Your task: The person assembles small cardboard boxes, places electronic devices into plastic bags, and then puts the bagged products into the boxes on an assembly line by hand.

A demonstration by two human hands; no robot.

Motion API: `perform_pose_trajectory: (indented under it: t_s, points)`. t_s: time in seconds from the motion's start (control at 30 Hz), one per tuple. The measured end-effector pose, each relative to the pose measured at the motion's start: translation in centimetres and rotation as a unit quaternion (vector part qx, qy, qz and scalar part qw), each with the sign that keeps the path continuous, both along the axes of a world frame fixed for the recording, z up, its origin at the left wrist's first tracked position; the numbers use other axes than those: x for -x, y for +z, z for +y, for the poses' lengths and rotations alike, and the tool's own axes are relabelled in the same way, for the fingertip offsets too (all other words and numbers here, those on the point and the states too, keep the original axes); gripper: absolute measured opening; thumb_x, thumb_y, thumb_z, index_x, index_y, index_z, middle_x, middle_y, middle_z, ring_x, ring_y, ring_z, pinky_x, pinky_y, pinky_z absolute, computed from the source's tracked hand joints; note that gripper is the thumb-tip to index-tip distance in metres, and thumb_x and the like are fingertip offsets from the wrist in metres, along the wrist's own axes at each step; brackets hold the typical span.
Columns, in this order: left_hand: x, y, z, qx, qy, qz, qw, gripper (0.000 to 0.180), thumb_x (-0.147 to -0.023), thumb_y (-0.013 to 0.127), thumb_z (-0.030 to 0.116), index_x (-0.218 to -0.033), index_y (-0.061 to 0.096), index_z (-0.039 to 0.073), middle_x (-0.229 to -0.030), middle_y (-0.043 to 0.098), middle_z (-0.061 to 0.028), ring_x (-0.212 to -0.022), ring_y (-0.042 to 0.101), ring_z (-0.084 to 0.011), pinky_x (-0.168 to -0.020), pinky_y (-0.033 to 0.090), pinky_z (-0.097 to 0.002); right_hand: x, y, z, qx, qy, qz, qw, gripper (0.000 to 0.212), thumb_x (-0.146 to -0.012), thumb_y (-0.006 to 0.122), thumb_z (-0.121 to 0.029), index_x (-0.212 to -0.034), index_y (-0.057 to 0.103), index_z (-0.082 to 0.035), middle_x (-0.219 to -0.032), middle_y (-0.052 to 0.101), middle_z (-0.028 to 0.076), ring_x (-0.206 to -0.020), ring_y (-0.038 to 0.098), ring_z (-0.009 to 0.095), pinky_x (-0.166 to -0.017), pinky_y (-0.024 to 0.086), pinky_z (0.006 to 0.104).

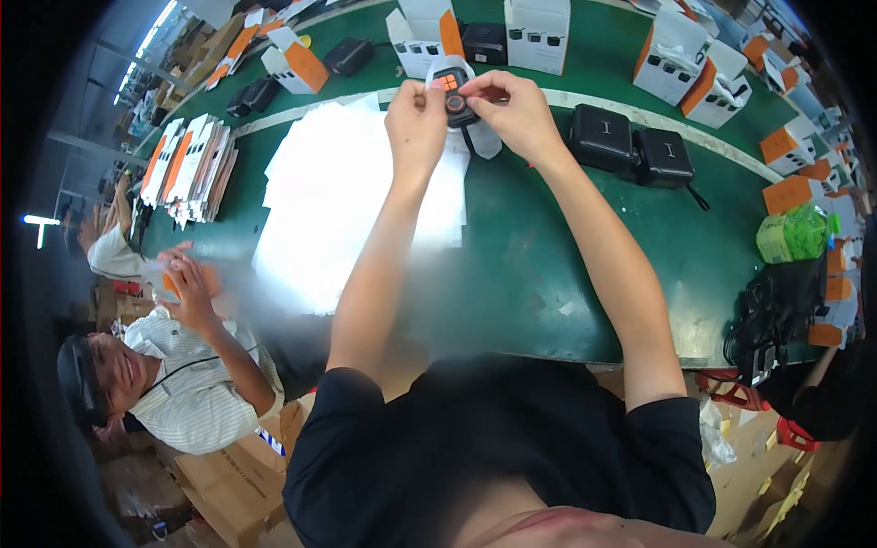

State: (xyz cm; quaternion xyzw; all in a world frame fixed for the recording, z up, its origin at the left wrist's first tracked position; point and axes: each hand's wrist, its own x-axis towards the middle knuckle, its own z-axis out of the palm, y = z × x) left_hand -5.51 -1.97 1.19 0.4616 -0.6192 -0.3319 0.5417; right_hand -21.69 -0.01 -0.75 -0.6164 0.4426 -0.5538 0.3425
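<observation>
Between my two hands, over the far part of the green table, is a small black handheld device (456, 103) with orange buttons and a round dial, much like a remote control. My left hand (416, 128) grips its left side, thumb near the orange buttons. The fingers of my right hand (519, 114) pinch its right edge beside the dial. Beneath it a translucent white wrapper (486, 142) and a black strap hang down. A pile of white sheets (333, 183) lies left of the device, partly behind my left forearm.
Two black zip cases (600, 137) sit right of my right hand. Flattened white-and-orange boxes (194, 169) are stacked at left. Opened boxes (539, 36) line the far side. A green-wrapped bottle (797, 236) and black cables (766, 315) lie at right. A co-worker (196, 374) sits at left.
</observation>
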Motion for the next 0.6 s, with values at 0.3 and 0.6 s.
perform_pose_trajectory:
  t_s: [0.3, 0.6]
  points:
    - [-2.2, -0.1, -1.2, -0.218, -0.037, 0.036, 0.975, 0.033, -0.096, 0.061, 0.037, -0.091, 0.068, 0.005, -0.076, 0.060, -0.0003, -0.068, 0.052, -0.0107, -0.065, 0.042, -0.0280, -1.3, 0.3, -2.4, -0.344, -0.037, -0.137, 0.928, 0.035, -0.098, 0.064, -0.038, -0.099, 0.070, -0.003, -0.095, 0.068, 0.004, -0.090, 0.061, 0.012, -0.076, 0.051, 0.0288]
    - [-3.5, -0.8, -0.6, -0.175, -0.032, 0.008, 0.984, 0.038, -0.102, 0.056, 0.035, -0.086, 0.065, 0.002, -0.069, 0.058, -0.0021, -0.062, 0.050, -0.0107, -0.057, 0.041, -0.0272, -2.2, -1.4, -3.5, -0.263, -0.019, -0.090, 0.961, 0.026, -0.096, 0.068, -0.030, -0.095, 0.070, -0.004, -0.081, 0.065, 0.002, -0.072, 0.061, 0.011, -0.061, 0.052, 0.0258]
